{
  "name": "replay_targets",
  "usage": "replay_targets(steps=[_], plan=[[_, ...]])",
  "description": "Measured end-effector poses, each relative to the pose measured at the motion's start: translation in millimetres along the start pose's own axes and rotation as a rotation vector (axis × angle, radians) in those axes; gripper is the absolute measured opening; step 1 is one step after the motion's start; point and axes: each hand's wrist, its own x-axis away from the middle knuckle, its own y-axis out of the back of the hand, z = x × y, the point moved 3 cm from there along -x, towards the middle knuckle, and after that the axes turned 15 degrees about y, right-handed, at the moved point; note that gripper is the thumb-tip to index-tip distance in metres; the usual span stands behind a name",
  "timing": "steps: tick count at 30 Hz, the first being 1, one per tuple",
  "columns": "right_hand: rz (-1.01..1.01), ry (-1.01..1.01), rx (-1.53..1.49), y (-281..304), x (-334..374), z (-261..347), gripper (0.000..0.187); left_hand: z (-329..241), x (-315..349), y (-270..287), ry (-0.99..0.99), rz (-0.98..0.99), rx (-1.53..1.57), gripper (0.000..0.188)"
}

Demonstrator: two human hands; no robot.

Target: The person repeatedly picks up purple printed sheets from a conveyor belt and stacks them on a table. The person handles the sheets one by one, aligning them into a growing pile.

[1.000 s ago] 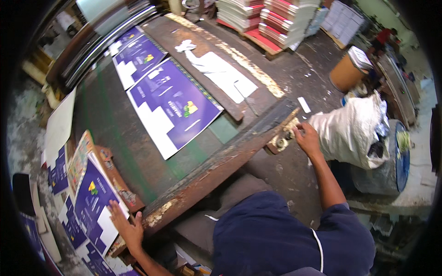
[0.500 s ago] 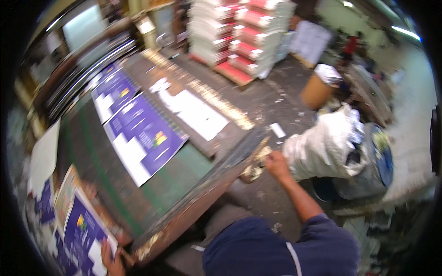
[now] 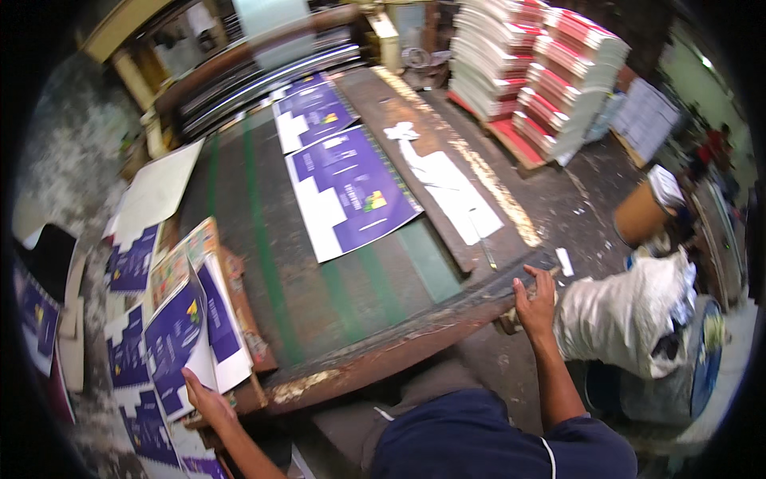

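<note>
My left hand (image 3: 211, 401) is at the lower left, gripping the near edge of a purple-and-white printed sheet (image 3: 171, 343). That sheet is bent upward, away from another purple sheet (image 3: 219, 307) behind it on the pile. Part of the left fingers is hidden. My right hand (image 3: 538, 303) is by the right front corner of the machine's dark feed table (image 3: 319, 359), its fingers apart and nothing visible in them. Two more purple printed sheets lie on the table in a line, the nearer sheet (image 3: 351, 191) slightly overlapping the farther sheet (image 3: 315, 108).
Rollers (image 3: 271, 80) span the table's far end. White paper (image 3: 459, 191) and a thin pen-like tool (image 3: 483, 239) lie on the right ledge. Tall paper stacks (image 3: 566, 88) stand at the back right. A white sack (image 3: 626, 315) and a brown drum (image 3: 645, 211) are on the right.
The view has swung left. My left hand has lifted and bent the printed sheet away from the pile. My right hand's fingers have spread near the table corner.
</note>
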Motion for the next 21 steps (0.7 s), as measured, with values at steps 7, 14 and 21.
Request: replay_targets(steps=[7, 14, 21], plan=[[0.657, -0.284, -1.036, -114, 5, 153, 0.036, -31, 103, -47, -0.224, 0.244, -0.426, 0.046], [0.962, -0.775, -1.657, -149, 32, 197, 0.031, -34, 206, -89, -0.672, 0.952, -0.746, 0.031], [0.773, -1.021, -1.456, -113, 101, 137, 0.030, -40, 123, -57, -0.729, 0.400, -1.089, 0.072]])
